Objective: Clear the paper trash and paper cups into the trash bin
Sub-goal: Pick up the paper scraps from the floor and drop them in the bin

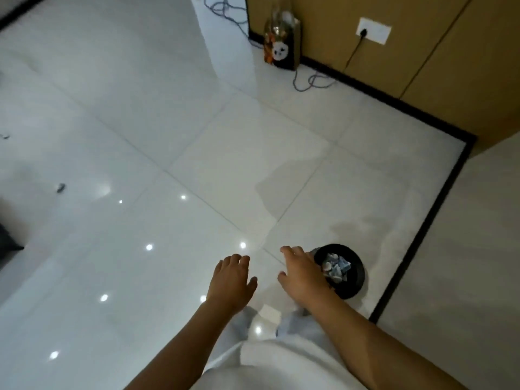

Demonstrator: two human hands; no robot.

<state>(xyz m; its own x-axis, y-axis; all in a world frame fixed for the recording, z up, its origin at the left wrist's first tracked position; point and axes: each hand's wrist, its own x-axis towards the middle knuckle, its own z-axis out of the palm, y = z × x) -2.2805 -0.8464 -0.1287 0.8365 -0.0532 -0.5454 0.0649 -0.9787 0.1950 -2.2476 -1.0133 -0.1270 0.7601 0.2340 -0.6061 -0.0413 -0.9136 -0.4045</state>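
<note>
Both hands hang empty with fingers loosely spread, low in the frame: the left hand (233, 280) over bare glossy white floor tiles (140, 136), the right hand (302, 273) beside the round black trash bin (356, 282) at lower right. Crumpled white paper trash (336, 267) already lies inside, which suggests a drop just made.

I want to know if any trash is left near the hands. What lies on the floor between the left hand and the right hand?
Only bare glossy floor tile shows between the left hand and the right hand in the head view.
</note>
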